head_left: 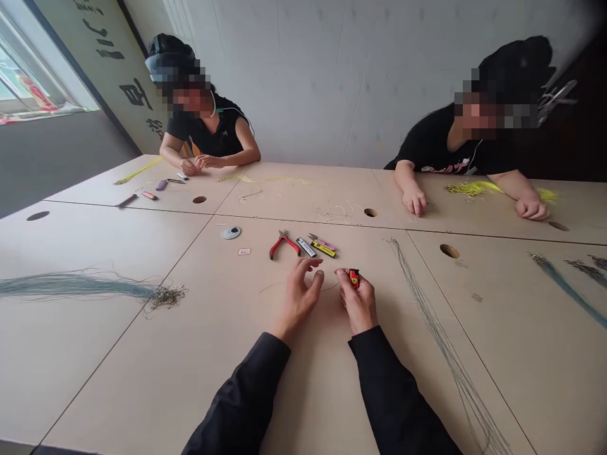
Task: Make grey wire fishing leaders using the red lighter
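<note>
My right hand (359, 301) is closed around a red lighter (354, 278) with a yellow badge, at the middle of the table. To its left, my left hand (302, 294) has its thumb and fingers apart, and nothing shows between them. A thin cord (328, 289) runs between the two hands, with a loose end out to the left; whether the fingertips touch it is too small to tell. Just beyond my hands lie red-handled pliers (283, 239), a white lighter (306, 246), a yellow lighter (323, 249) and a pink-handled tool (325, 242).
Blue-grey cord bundles lie left (109, 288) and right (434, 319) on the table (190, 379). A round metal disc (231, 232) and a small label (244, 251) sit ahead. Two people work across the table, near yellow cords (467, 188). Round holes pierce the tabletop.
</note>
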Action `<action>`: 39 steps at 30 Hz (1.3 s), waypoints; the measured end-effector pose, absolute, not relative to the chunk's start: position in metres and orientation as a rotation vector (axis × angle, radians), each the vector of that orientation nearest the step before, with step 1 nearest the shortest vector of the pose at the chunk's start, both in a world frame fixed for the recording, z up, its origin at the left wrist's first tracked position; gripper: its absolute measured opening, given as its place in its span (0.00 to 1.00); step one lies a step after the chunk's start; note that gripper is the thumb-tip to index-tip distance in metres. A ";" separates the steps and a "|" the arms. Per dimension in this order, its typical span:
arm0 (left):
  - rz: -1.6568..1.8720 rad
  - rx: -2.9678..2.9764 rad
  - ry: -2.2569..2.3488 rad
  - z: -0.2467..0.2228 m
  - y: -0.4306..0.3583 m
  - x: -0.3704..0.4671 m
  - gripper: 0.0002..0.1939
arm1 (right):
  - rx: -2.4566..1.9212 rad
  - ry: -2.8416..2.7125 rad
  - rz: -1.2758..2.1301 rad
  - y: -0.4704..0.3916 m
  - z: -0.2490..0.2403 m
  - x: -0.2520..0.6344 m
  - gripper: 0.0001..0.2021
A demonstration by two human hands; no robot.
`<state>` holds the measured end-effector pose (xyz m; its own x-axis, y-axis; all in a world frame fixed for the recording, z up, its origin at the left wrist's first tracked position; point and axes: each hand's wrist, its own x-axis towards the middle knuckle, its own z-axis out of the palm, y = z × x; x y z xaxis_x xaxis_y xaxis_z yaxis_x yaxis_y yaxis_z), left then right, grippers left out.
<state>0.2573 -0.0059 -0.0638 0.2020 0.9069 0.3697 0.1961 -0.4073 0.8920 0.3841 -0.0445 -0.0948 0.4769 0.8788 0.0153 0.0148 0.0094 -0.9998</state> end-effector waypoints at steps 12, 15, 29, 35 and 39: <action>1.171 1.834 1.048 -0.066 -0.005 0.256 0.07 | -1.467 -0.970 0.785 -0.046 -0.087 0.383 0.24; 1.201 1.788 1.050 -0.066 -0.006 0.255 0.07 | -1.464 -0.978 0.794 -0.046 -0.087 0.383 0.24; 1.159 1.735 1.046 -0.066 -0.006 0.257 0.06 | -1.489 -1.133 0.655 -0.045 -0.083 0.383 0.17; 1.102 1.699 1.084 -0.066 -0.005 0.257 0.08 | -1.484 -1.171 0.601 -0.046 -0.078 0.382 0.15; 1.083 1.694 1.085 -0.067 -0.004 0.258 0.08 | -1.474 -1.178 0.577 -0.046 -0.075 0.381 0.15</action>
